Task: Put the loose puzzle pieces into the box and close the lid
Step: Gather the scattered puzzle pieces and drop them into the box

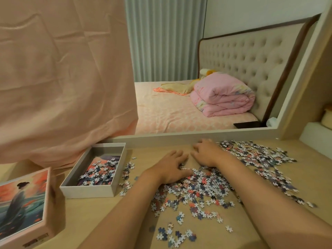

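pieces (206,186) scattered on table; box (89,190) open, part-filled; lid (23,203) beside it

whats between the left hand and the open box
A thin scatter of loose pieces on bare tabletop beside the box, seen in the head view.

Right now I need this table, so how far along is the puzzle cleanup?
Done: some pieces lie in the open box. In hand: left hand and right hand rest flat on the loose pieces. Left: most cover the table; the lid lies apart.
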`<control>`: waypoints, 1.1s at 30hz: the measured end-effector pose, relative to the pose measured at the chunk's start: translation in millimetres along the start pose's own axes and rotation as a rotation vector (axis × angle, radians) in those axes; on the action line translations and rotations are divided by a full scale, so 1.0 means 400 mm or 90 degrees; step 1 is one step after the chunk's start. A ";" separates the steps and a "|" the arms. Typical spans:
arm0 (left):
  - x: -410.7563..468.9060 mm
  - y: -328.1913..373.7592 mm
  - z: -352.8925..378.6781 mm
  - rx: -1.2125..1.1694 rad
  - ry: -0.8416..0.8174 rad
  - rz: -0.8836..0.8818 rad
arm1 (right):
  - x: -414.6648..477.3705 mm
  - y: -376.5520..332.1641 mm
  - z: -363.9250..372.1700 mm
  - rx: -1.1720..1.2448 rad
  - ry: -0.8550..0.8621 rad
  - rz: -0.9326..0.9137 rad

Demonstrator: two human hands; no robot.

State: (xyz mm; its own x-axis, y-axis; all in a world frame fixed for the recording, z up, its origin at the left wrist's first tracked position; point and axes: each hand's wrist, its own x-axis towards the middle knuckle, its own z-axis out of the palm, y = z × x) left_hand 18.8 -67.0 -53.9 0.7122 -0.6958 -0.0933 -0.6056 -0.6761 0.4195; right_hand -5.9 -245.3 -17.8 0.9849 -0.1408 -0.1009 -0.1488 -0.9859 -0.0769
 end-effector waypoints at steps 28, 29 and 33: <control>-0.110 0.003 -0.026 0.055 0.101 -0.036 | -0.153 -0.078 0.021 0.140 -0.063 -0.092; -0.108 0.004 -0.029 0.041 0.106 -0.028 | -0.152 -0.078 0.022 0.152 -0.044 -0.095; -0.113 0.004 -0.034 0.003 0.155 0.001 | -0.151 -0.081 0.020 0.215 0.007 -0.115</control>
State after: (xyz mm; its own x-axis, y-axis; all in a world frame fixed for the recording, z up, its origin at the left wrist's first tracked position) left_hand -9.3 -33.3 -36.9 0.7756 -0.6180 0.1283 -0.6079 -0.6768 0.4152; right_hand -61.4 -204.3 -17.1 0.9985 0.0301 -0.0456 0.0084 -0.9095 -0.4155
